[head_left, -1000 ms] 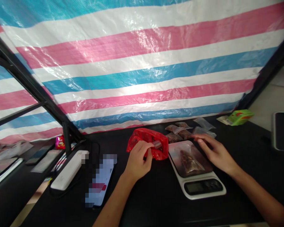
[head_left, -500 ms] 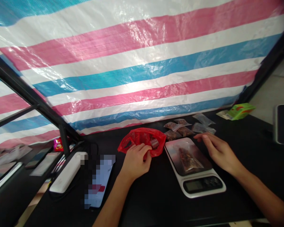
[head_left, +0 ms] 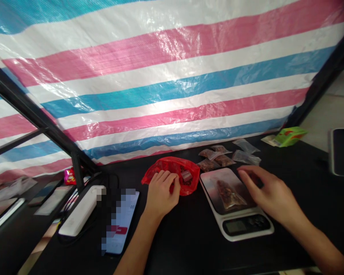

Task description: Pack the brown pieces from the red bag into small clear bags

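A red plastic bag (head_left: 153, 168) lies with its mouth spread, showing dark pieces and a small pale-pink item (head_left: 186, 175) inside. Curled over its near left rim, my left hand (head_left: 163, 193) is closed on the bag; the fingertips are partly hidden. To the right stands a white kitchen scale (head_left: 232, 235) with a steel plate. On that plate rests a small clear bag of brown dried bits (head_left: 231, 194). My right hand (head_left: 271, 191) hovers at the plate's right edge, thumb and fingers apart, holding nothing.
Behind the scale lie several filled small bags (head_left: 216, 156) and clear bags that look flat (head_left: 246, 156). A green packet (head_left: 292, 136) sits at the back right. On the left are a phone (head_left: 120, 221), a white power strip (head_left: 81, 210) and cables. A striped sheet (head_left: 172, 88) hangs behind.
My right hand has moved toward the scale plate, with thumb and fingers wider apart. My left hand has shifted slightly left on the red bag, whose near rim now shows more. The bag on the scale stays put.
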`<state>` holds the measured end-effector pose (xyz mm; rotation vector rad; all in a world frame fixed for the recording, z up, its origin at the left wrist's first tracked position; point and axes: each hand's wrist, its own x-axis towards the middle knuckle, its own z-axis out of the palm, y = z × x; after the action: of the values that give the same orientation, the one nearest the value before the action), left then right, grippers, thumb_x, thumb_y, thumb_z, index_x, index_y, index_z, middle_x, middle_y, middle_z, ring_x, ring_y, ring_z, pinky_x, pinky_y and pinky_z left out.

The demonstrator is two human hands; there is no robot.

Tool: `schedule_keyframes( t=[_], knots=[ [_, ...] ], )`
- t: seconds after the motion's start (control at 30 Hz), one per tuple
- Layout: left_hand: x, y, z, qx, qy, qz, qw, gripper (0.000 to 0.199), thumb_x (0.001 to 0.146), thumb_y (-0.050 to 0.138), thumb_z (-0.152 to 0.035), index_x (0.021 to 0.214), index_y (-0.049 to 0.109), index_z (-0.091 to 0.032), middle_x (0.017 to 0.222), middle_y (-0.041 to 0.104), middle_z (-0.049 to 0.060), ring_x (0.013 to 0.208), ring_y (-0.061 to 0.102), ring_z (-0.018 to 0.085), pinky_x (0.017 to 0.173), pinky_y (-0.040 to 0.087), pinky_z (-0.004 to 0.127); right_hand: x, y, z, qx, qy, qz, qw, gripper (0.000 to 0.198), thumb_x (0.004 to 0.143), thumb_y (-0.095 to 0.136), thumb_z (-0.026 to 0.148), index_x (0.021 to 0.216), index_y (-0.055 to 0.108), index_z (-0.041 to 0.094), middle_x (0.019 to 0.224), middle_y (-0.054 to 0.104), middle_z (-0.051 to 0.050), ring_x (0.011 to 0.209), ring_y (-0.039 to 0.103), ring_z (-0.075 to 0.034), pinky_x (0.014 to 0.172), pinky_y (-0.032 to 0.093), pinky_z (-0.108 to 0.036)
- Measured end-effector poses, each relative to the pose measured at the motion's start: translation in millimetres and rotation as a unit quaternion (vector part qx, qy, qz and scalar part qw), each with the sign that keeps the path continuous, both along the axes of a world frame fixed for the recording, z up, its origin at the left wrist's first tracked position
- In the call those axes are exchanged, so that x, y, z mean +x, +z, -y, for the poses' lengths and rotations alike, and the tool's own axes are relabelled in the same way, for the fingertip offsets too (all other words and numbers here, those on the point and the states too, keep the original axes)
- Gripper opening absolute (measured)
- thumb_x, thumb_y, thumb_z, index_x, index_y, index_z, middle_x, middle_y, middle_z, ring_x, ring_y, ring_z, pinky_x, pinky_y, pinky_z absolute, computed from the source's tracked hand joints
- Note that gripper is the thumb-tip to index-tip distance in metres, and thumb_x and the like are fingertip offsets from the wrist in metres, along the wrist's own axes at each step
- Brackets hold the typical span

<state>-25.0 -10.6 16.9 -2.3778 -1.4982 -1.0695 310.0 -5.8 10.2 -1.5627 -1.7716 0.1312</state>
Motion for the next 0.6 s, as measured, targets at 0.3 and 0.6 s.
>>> schedule_keyframes(
  t=[0.3,0.6],
  knots=[
    [1,-7.4,-3,-0.018,-0.018,0.031,0.999,0.018,0.101,0.052,-0.018,0.093,0.069,-0.022,0.089,0.076,0.005,0.085,0.072,0.022,0.081,0.055,0.037,-65,6,23,-0.007,-0.036,0.254,0.967,0.041,0.094,0.067,0.051,0.121,0.063,0.021,0.092,0.075,-0.013,0.087,0.074,-0.036,0.077,0.054,-0.049],
    [-4,-2.5,-4,-0.032,-0.035,0.084,0.995,0.021,0.102,0.052,-0.018,0.090,0.069,-0.021,0.083,0.072,0.003,0.078,0.070,0.018,0.074,0.054,0.031,-69,12,-5,0.023,0.128,0.065,0.989,0.028,0.098,0.060,0.034,0.124,0.065,0.025,0.120,0.073,-0.012,0.105,0.074,-0.030,0.093,0.058,-0.045]
  ],
)
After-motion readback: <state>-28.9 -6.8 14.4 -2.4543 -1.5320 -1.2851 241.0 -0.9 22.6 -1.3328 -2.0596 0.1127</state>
